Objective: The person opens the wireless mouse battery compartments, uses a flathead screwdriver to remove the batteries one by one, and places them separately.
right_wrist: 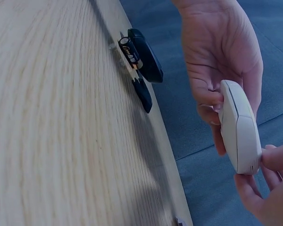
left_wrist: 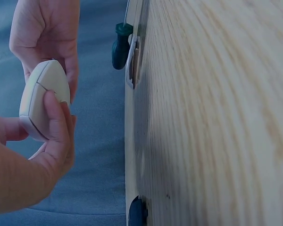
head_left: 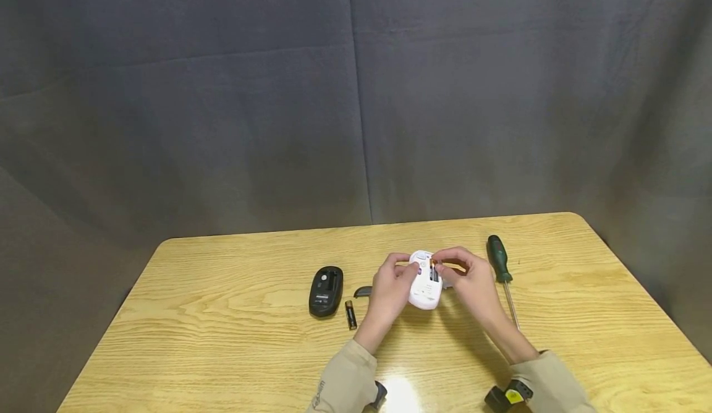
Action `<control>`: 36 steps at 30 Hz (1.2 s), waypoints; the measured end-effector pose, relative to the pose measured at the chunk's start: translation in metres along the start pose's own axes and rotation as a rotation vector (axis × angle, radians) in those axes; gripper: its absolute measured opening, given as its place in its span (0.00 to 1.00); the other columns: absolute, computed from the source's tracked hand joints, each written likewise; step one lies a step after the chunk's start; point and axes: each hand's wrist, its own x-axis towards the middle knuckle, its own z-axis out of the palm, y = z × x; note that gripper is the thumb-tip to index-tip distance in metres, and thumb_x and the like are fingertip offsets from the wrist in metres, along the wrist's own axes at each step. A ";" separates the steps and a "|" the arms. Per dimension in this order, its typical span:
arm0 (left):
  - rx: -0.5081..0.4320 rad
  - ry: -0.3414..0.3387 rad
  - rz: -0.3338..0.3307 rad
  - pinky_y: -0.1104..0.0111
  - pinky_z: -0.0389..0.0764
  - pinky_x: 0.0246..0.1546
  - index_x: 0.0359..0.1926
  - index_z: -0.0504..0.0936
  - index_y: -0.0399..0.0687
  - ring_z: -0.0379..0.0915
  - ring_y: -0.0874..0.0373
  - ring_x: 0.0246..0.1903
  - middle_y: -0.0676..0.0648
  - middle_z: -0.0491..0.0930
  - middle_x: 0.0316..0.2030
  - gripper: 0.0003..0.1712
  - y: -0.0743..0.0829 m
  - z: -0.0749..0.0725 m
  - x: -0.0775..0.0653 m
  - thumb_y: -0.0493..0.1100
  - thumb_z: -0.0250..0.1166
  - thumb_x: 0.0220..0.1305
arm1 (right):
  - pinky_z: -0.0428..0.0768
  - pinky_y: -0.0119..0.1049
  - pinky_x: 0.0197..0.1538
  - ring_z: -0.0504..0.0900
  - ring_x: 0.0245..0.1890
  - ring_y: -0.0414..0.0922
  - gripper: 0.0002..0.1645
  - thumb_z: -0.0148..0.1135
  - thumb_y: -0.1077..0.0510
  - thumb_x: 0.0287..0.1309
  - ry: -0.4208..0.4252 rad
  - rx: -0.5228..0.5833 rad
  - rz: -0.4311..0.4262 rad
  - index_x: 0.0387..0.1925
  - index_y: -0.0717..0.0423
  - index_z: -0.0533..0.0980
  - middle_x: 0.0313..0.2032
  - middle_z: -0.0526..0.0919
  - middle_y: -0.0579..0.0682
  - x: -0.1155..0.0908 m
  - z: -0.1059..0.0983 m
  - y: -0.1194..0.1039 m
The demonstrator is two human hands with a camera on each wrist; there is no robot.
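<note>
You hold the white mouse [head_left: 425,280] belly-up above the table [head_left: 222,339], between both hands. Your left hand [head_left: 389,289] curls round its left side; your right hand [head_left: 470,280] pinches a battery [head_left: 433,271] at its open compartment. Left of your grip lie a small dark cover [head_left: 363,291], a loose battery [head_left: 350,315] and a black mouse [head_left: 326,290]; just right lies a green screwdriver [head_left: 499,258].

A light wooden table [head_left: 222,351] with rounded corners; grey cloth backdrop [head_left: 222,91] hanging behind; a glare spot near its front edge.
</note>
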 end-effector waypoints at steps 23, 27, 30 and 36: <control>0.017 -0.006 -0.016 0.70 0.80 0.30 0.58 0.78 0.33 0.81 0.59 0.33 0.41 0.87 0.40 0.20 0.003 0.000 0.000 0.44 0.61 0.74 | 0.82 0.23 0.45 0.87 0.48 0.53 0.16 0.67 0.74 0.60 0.104 -0.102 -0.168 0.50 0.65 0.83 0.42 0.88 0.58 -0.004 0.004 0.002; 0.045 0.006 -0.005 0.70 0.79 0.31 0.57 0.79 0.35 0.81 0.59 0.33 0.43 0.87 0.38 0.19 0.001 0.002 -0.001 0.45 0.62 0.74 | 0.82 0.25 0.44 0.86 0.46 0.54 0.13 0.67 0.74 0.60 0.078 -0.167 -0.189 0.47 0.65 0.84 0.43 0.86 0.56 -0.003 0.005 0.004; 0.099 0.020 0.015 0.71 0.79 0.29 0.54 0.80 0.36 0.80 0.61 0.31 0.45 0.86 0.36 0.17 0.000 0.005 -0.002 0.44 0.62 0.73 | 0.82 0.27 0.43 0.85 0.45 0.52 0.10 0.64 0.73 0.63 0.053 -0.216 -0.165 0.45 0.65 0.83 0.43 0.85 0.56 -0.003 0.005 0.005; 0.203 0.058 0.060 0.72 0.76 0.24 0.52 0.81 0.35 0.76 0.65 0.25 0.48 0.83 0.30 0.15 0.001 0.010 -0.006 0.42 0.62 0.73 | 0.81 0.31 0.42 0.84 0.45 0.54 0.06 0.58 0.71 0.68 0.039 -0.260 -0.092 0.42 0.65 0.81 0.41 0.85 0.57 -0.003 0.006 0.003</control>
